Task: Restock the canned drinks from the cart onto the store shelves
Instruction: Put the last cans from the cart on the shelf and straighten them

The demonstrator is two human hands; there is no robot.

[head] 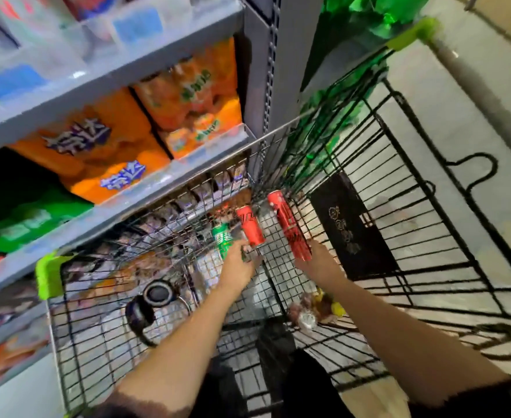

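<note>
Beside shelves (164, 176), both hands grip cans inside the cart (429, 206).

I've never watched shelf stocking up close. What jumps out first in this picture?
Two bare arms reach into a black wire cart: the left hand holds a green can and a red can, and the right hand grips a taller red can. On the shelves at the left sit bright orange drink packs.
</note>
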